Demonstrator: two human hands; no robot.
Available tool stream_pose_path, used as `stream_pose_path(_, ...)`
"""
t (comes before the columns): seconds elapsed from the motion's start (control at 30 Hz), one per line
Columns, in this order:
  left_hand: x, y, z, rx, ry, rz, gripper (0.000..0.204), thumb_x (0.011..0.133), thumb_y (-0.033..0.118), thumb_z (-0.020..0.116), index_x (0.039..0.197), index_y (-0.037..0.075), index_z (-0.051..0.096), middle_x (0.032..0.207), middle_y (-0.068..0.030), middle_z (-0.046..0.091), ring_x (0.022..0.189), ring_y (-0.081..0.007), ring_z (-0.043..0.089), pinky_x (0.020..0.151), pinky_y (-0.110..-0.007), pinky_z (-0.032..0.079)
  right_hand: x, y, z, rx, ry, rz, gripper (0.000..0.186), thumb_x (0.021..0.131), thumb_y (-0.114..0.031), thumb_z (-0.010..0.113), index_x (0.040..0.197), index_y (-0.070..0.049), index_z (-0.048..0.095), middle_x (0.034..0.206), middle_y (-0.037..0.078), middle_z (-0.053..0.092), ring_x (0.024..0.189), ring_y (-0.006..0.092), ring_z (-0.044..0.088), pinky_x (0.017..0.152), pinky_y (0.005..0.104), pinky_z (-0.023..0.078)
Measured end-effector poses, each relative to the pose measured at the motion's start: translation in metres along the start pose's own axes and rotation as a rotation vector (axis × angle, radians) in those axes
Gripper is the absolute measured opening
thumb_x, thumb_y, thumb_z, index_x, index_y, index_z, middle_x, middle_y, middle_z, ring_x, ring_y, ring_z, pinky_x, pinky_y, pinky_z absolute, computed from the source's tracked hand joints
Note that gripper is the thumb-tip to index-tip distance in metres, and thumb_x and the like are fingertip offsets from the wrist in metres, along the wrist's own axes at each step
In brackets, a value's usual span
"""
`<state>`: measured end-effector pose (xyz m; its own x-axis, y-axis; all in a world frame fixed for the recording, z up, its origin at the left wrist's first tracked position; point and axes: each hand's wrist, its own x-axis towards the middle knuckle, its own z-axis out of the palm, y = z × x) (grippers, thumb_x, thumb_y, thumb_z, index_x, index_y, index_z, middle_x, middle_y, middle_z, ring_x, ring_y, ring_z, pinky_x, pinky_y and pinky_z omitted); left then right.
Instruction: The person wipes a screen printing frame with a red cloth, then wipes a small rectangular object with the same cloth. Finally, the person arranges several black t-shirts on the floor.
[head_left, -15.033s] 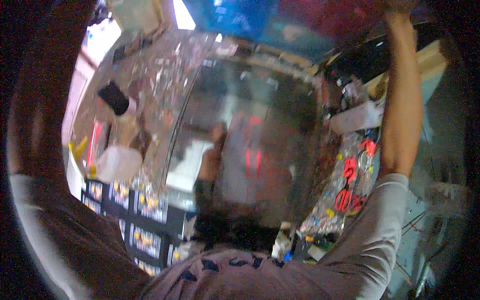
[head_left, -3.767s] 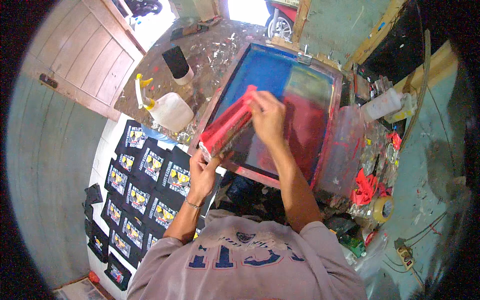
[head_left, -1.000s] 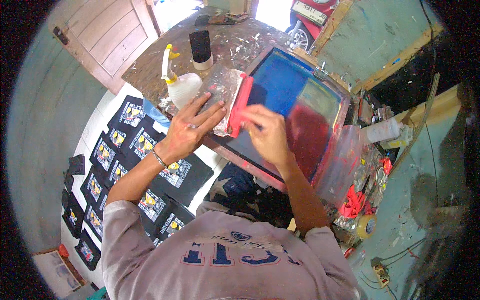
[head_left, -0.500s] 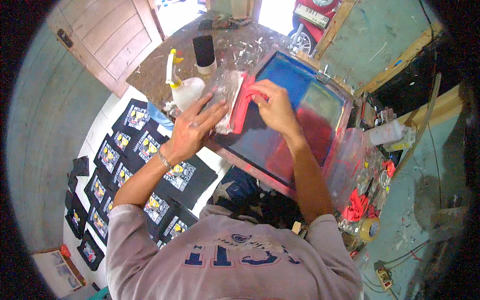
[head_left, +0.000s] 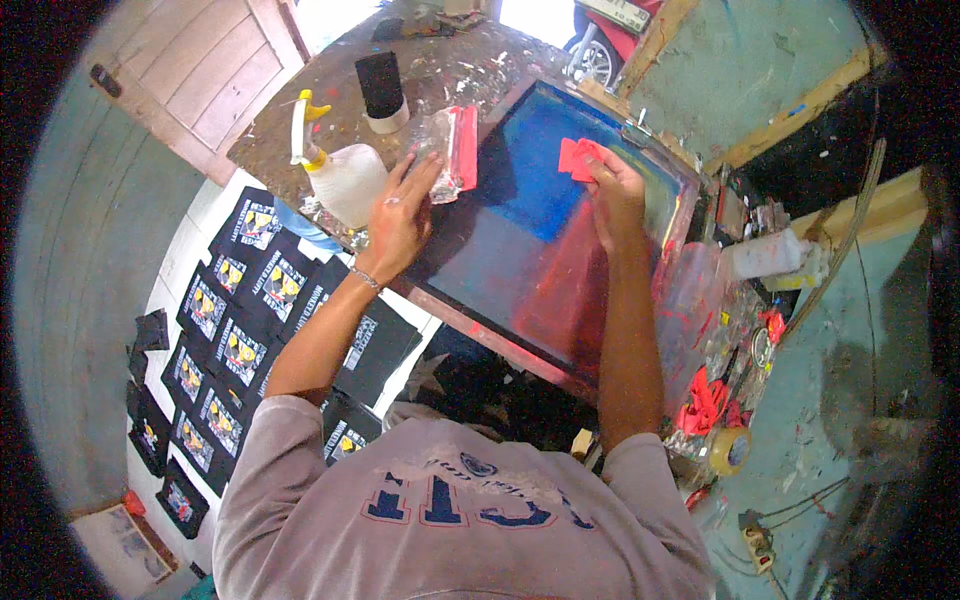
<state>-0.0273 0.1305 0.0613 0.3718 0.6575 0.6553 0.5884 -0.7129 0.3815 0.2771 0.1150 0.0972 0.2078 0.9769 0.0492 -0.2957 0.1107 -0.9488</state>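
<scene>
Head view, red-edged block (head_left: 455,155): just beyond my left fingertips, by the left rim of the framed screen (head_left: 565,205), its red edge turned toward the mesh.
Left hand (head_left: 398,225): my fingers lie stretched and slightly apart on the block's near side; my thumb is hidden, so I can't fairly tell whether I'm gripping.
Bracelet (head_left: 365,280): around my left wrist.
Right hand (head_left: 615,190): thumb and fingertips pressed together, pinching a folded red rag (head_left: 578,160) above the screen.
Screen mesh: blue at the far side, reddish on the near right, dull grey toward my left.
Spray bottle (head_left: 348,187): white, upright on the worktable (head_left: 310,95), just left of my left hand, yellow at the trigger and neck.
Dark cylinder (head_left: 380,85): pale-based, standing beyond the bottle.
Printed black pieces (head_left: 245,345): spread in rows, low on my left.
Right side: crumpled red cloth (head_left: 703,402) near a tape roll (head_left: 730,450).
</scene>
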Motion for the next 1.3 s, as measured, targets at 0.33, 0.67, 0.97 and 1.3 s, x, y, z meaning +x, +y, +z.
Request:
stream_pose_path(0.33, 0.023, 0.072, -0.033, -0.284, -0.013, 0.037, 0.054, 0.084, -0.012, 0.046, 0.136, -0.002, 0.054, 0.138, -0.0181, 0.057, 0.132, -0.0325, 0.050, 0.110, -0.041, 0.037, -0.061, -0.012, -0.059, 0.027, 0.097, -0.386, 0.039, 0.094, -0.012, 0.058, 0.128, 0.007, 0.053, 0.128, 0.018, 0.060, 0.118, 0.0267, 0.058, 0.104, 0.0425, 0.046)
stream_pose_path(0.67, -0.004, 0.296, 0.045, -0.747, -0.534, 0.621, 0.047, 0.077, -0.003, 0.063, 0.124, 0.004, 0.063, 0.129, -0.0141, 0.063, 0.123, -0.0389, 0.056, 0.101, -0.047, 0.048, -0.403, -0.110, -0.164, 0.476, 0.626, -0.784, 0.038, 0.093, -0.005, 0.059, 0.130, 0.002, 0.054, 0.134, 0.018, 0.058, 0.127, 0.0295, 0.053, 0.106, 0.0456, 0.045)
stream_pose_path(0.97, -0.114, 0.384, 0.149, -0.677, -0.744, 1.127, 0.055, 0.080, 0.012, 0.062, 0.135, 0.014, 0.056, 0.143, -0.0057, 0.052, 0.132, -0.0334, 0.047, 0.109, -0.053, 0.039, -0.573, 0.003, -0.197, 0.348, 1.254, -0.641, 0.033, 0.092, 0.002, 0.060, 0.125, 0.004, 0.059, 0.123, 0.015, 0.064, 0.112, 0.0244, 0.063, 0.101, 0.0367, 0.051)
stream_pose_path(1.3, -0.154, 0.377, 0.192, -0.455, -0.828, 1.112, 0.060, 0.082, 0.012, 0.057, 0.141, 0.005, 0.047, 0.158, -0.0148, 0.030, 0.146, -0.0404, 0.025, 0.115, -0.058, 0.026, -0.513, 0.018, -0.235, -0.361, 1.351, -0.093, 0.030, 0.092, -0.005, 0.066, 0.122, -0.001, 0.064, 0.101, 0.004, 0.071, 0.087, 0.0094, 0.064, 0.075, 0.0251, 0.051)
